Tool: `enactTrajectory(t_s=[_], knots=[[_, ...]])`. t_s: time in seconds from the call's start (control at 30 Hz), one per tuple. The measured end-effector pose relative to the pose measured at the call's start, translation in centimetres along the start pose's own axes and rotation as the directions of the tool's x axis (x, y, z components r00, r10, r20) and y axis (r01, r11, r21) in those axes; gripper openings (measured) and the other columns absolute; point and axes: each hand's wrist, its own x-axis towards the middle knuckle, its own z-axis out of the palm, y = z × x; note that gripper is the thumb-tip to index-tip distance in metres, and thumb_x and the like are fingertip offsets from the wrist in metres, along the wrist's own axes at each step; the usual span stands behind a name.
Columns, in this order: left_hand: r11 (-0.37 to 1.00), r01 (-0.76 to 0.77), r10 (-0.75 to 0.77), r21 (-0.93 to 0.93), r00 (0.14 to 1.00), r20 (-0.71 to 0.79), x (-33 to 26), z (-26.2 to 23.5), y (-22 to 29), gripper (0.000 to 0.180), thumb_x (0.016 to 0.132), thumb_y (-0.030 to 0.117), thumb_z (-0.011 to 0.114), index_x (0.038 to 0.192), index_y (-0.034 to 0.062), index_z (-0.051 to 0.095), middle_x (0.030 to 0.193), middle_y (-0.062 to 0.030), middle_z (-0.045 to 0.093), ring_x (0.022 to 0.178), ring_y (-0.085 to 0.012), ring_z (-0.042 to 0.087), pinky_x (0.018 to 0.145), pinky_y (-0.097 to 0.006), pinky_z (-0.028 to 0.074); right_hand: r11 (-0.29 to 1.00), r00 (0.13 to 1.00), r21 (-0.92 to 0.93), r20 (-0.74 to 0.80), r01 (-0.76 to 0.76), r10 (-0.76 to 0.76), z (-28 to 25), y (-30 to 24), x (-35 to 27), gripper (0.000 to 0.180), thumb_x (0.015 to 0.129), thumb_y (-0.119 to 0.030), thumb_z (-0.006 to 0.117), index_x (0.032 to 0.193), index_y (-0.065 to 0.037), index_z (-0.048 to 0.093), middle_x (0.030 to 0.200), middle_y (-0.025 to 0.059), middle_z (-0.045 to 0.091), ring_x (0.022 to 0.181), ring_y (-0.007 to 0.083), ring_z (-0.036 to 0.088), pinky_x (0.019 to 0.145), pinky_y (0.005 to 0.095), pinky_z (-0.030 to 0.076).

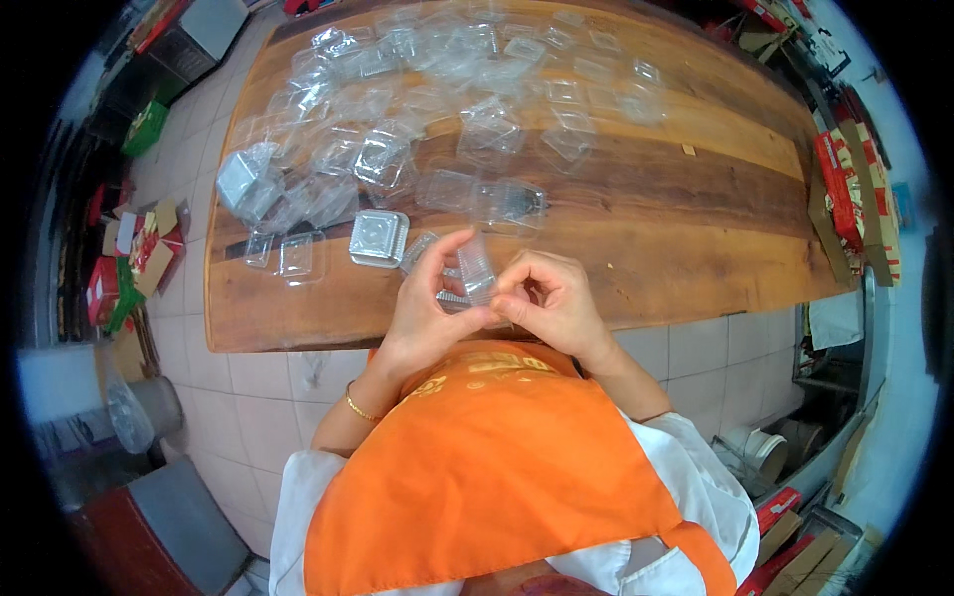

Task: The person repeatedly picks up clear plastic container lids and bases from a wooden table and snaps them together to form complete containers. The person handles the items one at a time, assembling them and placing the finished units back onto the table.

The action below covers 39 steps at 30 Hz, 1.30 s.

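Over the table's near edge, my left hand (432, 296) curls its fingers and thumb round a small clear plastic box (475, 268). The box stands on its side, its ribbed wall showing. My right hand (550, 298) pinches the box's right edge between thumb and forefinger; the fingertips partly cover that edge. Just left of my left hand, a closed clear box (379, 238) sits on the wood. Beyond my hands lies an opened clear clamshell box (484, 202). Another clear piece shows partly behind my left fingers.
Many clear plastic boxes (388, 149) lie heaped over the far and left parts of the wooden table (676, 238). Red cartons (850, 199) stand at the table's right end. Opened cardboard boxes (159, 248) are on the tiled floor at left, and a white bucket (763, 452) is at lower right.
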Motion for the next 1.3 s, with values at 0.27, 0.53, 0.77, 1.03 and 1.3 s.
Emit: enactTrajectory(t_s=[0.27,0.53,0.77,1.03,1.3], knots=[[0.999,-0.001,0.005,-0.045,0.997,0.081,0.0,0.1,-0.4,0.079,0.067,0.010,0.081,0.137,0.0041,0.044,0.120,-0.0055,0.053,0.106,-0.0138,0.052,0.084,-0.028,0.046,0.990,0.997,0.126,0.040,0.063,-0.069,-0.5,1.3,-0.4,0.010,0.082,-0.007,0.074,0.083,-0.002,0.066,0.071,-0.0006,0.060,0.064,0.0048,0.050,0.056,0.0221,0.039],[0.994,0.030,-0.016,-0.104,0.992,0.128,0.0,0.2,0.0,0.075,0.070,0.006,0.079,0.137,0.0052,0.045,0.121,-0.0041,0.052,0.106,-0.0123,0.050,0.085,-0.028,0.045,0.981,0.997,0.194,0.069,0.026,-0.041,-0.4,1.3,-0.7,0.010,0.083,-0.008,0.073,0.087,-0.002,0.066,0.073,0.0002,0.061,0.065,0.0050,0.052,0.058,0.0223,0.041],[0.998,0.045,-0.042,-0.051,0.997,0.070,-0.1,0.2,-0.6,0.076,0.069,0.008,0.080,0.137,0.0053,0.045,0.119,-0.0042,0.051,0.106,-0.0136,0.049,0.087,-0.028,0.044,1.000,1.000,0.015,0.027,0.013,-0.013,-0.4,0.6,-0.8,0.011,0.082,-0.006,0.073,0.088,-0.001,0.066,0.072,0.0006,0.058,0.064,0.0065,0.051,0.055,0.0230,0.041],[0.994,0.060,-0.053,-0.092,0.996,0.071,-0.1,0.0,-0.9,0.077,0.068,0.008,0.081,0.137,0.0054,0.045,0.121,-0.0045,0.050,0.108,-0.0146,0.048,0.088,-0.028,0.043,0.997,0.997,0.017,0.012,0.077,-0.077,-0.3,0.9,-0.7,0.007,0.083,-0.004,0.071,0.089,-0.001,0.067,0.076,0.0034,0.061,0.065,0.0076,0.052,0.055,0.0231,0.041],[0.992,0.079,-0.068,-0.100,0.992,0.101,0.0,0.0,-0.8,0.076,0.069,0.006,0.080,0.137,0.0060,0.044,0.124,-0.0037,0.048,0.109,-0.0144,0.046,0.089,-0.028,0.043,0.995,0.996,-0.033,0.023,0.091,-0.090,-0.6,1.1,-0.7,0.006,0.084,-0.005,0.070,0.088,-0.001,0.068,0.077,0.0037,0.064,0.064,0.0079,0.054,0.056,0.0234,0.042]])
